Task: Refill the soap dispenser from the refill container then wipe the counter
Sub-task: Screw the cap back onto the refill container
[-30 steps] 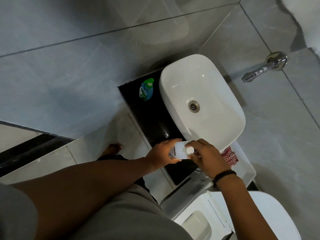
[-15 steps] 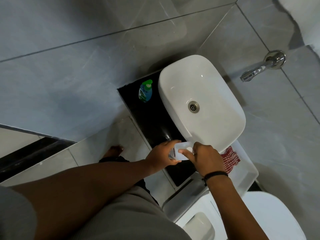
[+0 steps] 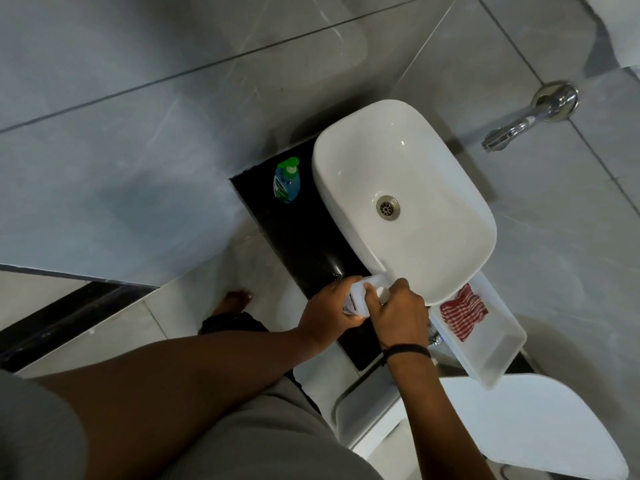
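Both hands hold a white refill container (image 3: 360,294) over the near end of the black counter (image 3: 301,233). My left hand (image 3: 329,313) grips its body from the left. My right hand (image 3: 398,315) is closed over its white cap (image 3: 382,292) from above. The soap dispenser (image 3: 287,181), a blue bottle with a green pump, stands at the far end of the counter, left of the white basin (image 3: 401,202). A red and white striped cloth (image 3: 462,311) lies in a white tray (image 3: 498,358) to the right of my hands.
A chrome tap (image 3: 519,121) sticks out of the grey tiled wall beyond the basin. A white toilet lid (image 3: 526,420) and cistern sit below the tray. My bare foot (image 3: 233,301) stands on the floor tiles left of the counter.
My right hand has closed further over the container's cap, covering more of it. The left hand's grip is unchanged. The view has shifted slightly.
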### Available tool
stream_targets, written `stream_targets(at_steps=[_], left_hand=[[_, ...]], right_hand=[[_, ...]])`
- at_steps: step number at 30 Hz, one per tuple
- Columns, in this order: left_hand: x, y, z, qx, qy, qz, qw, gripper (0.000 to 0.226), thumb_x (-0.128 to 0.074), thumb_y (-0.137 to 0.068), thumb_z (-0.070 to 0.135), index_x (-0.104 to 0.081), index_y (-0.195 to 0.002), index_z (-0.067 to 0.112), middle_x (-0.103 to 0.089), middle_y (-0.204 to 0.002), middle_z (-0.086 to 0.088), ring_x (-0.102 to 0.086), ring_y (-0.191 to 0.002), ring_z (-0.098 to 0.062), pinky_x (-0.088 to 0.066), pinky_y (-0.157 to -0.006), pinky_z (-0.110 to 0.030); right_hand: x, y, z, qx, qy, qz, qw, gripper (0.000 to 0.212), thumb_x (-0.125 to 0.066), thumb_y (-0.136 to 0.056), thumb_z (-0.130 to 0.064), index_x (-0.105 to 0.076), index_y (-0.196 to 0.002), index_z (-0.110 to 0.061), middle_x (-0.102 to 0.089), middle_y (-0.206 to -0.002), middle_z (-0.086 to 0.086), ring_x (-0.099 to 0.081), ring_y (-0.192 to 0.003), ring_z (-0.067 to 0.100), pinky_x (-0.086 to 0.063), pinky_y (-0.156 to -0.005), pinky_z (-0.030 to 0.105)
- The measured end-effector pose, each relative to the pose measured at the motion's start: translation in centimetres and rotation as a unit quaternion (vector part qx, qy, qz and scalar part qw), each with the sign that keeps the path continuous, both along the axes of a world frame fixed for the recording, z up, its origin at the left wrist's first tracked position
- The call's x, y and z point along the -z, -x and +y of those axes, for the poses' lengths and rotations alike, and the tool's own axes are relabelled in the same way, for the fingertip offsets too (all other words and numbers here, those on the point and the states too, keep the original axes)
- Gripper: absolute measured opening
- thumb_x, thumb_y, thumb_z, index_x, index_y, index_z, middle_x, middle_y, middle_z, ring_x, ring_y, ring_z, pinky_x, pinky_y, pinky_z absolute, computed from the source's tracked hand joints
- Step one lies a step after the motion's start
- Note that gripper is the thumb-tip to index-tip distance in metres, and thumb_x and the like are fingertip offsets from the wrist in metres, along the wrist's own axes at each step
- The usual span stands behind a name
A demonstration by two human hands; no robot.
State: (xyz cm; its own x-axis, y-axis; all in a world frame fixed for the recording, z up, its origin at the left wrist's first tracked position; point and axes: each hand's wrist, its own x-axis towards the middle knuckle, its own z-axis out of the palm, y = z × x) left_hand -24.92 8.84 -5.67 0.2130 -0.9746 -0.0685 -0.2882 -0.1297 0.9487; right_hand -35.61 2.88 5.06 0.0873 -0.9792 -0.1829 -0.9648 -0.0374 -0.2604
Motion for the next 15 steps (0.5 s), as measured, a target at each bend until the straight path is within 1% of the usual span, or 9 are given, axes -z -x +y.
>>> stream_targets(at_steps=[1,3,5,7,8,10,12,13,15], left_hand=[[-0.1,0.1,0.0,0.0,-0.012,0.004,1.0,0.074,-0.068,-0.077,0.047,-0.063,-0.144,0.015,-0.072,-0.133,-0.002,-0.068,-0.123,-0.019,-0.061,-0.099,-0.038],[0.0,0.1,0.0,0.018,-0.038,0.006,0.999,0.084,-0.066,-0.076,0.055,-0.055,-0.151,0.018,-0.066,-0.142,-0.001,-0.063,-0.13,-0.018,-0.057,-0.105,-0.036],[0.7,-0.6,-0.1,0.071,-0.07,-0.015,0.995,0.1,-0.068,-0.076,0.064,-0.04,-0.161,0.019,-0.053,-0.157,-0.003,-0.049,-0.145,-0.02,-0.045,-0.119,-0.036],[1.9,-2.0,-0.4,0.134,-0.076,-0.098,0.983,0.117,-0.07,-0.074,0.071,-0.026,-0.167,0.015,-0.036,-0.169,-0.007,-0.029,-0.158,-0.025,-0.024,-0.131,-0.044],[2.4,-3.0,-0.7,0.162,-0.064,-0.158,0.972,0.121,-0.069,-0.074,0.073,-0.024,-0.167,0.011,-0.032,-0.171,-0.01,-0.024,-0.161,-0.029,-0.017,-0.133,-0.048],[3.0,-5.3,-1.4,0.209,-0.025,-0.267,0.941,0.113,-0.067,-0.081,0.072,-0.031,-0.164,0.004,-0.035,-0.169,-0.016,-0.027,-0.16,-0.037,-0.015,-0.133,-0.056],[3.6,-7.4,-2.3,0.255,0.002,-0.35,0.901,0.104,-0.054,-0.089,0.072,-0.035,-0.162,0.0,-0.038,-0.166,-0.022,-0.032,-0.157,-0.043,-0.017,-0.13,-0.059],[3.9,-8.3,-2.8,0.28,-0.006,-0.386,0.879,0.103,-0.044,-0.091,0.073,-0.031,-0.163,0.0,-0.034,-0.168,-0.024,-0.028,-0.158,-0.044,-0.015,-0.131,-0.058],[4.9,-9.6,-4.0,0.321,-0.031,-0.437,0.84,0.104,-0.029,-0.093,0.075,-0.016,-0.168,0.003,-0.017,-0.174,-0.023,-0.012,-0.163,-0.042,-0.006,-0.133,-0.055]], right_hand=[[0.0,-0.1,0.1,0.009,0.004,-0.003,1.0,0.045,-0.06,-0.094,-0.055,-0.044,-0.089,-0.013,-0.065,-0.077,0.011,-0.069,-0.075,0.037,-0.044,-0.06,0.031],[0.2,-0.1,0.6,0.01,0.003,0.012,1.0,0.049,-0.057,-0.094,-0.061,-0.045,-0.099,-0.014,-0.069,-0.084,0.013,-0.071,-0.079,0.037,-0.052,-0.063,0.036],[0.5,0.2,1.4,0.018,0.007,0.018,1.0,0.059,-0.057,-0.089,-0.07,-0.042,-0.113,-0.019,-0.07,-0.098,0.011,-0.071,-0.088,0.035,-0.056,-0.068,0.041],[1.0,0.4,3.2,0.074,0.043,-0.042,0.995,0.076,-0.062,-0.08,-0.078,-0.041,-0.126,-0.021,-0.065,-0.116,0.006,-0.065,-0.102,0.027,-0.056,-0.078,0.038],[1.5,0.2,4.4,0.115,0.072,-0.082,0.987,0.087,-0.065,-0.075,-0.08,-0.043,-0.132,-0.018,-0.06,-0.122,0.006,-0.06,-0.109,0.025,-0.053,-0.086,0.036],[3.0,-1.2,6.6,0.23,0.093,-0.162,0.955,0.105,-0.072,-0.066,-0.08,-0.043,-0.138,-0.01,-0.053,-0.126,0.007,-0.053,-0.115,0.024,-0.049,-0.098,0.035],[4.8,-3.6,7.6,0.361,0.041,-0.247,0.898,0.117,-0.086,-0.055,-0.07,-0.037,-0.144,-0.009,-0.049,-0.132,0.009,-0.051,-0.12,0.024,-0.05,-0.104,0.046],[5.7,-4.9,7.6,0.41,0.015,-0.275,0.87,0.123,-0.091,-0.051,-0.064,-0.033,-0.147,-0.012,-0.047,-0.138,0.009,-0.049,-0.127,0.024,-0.048,-0.108,0.048],[7.1,-7.0,7.0,0.47,0.005,-0.314,0.825,0.13,-0.096,-0.047,-0.06,-0.028,-0.151,-0.02,-0.042,-0.146,0.007,-0.042,-0.136,0.022,-0.041,-0.113,0.044]])
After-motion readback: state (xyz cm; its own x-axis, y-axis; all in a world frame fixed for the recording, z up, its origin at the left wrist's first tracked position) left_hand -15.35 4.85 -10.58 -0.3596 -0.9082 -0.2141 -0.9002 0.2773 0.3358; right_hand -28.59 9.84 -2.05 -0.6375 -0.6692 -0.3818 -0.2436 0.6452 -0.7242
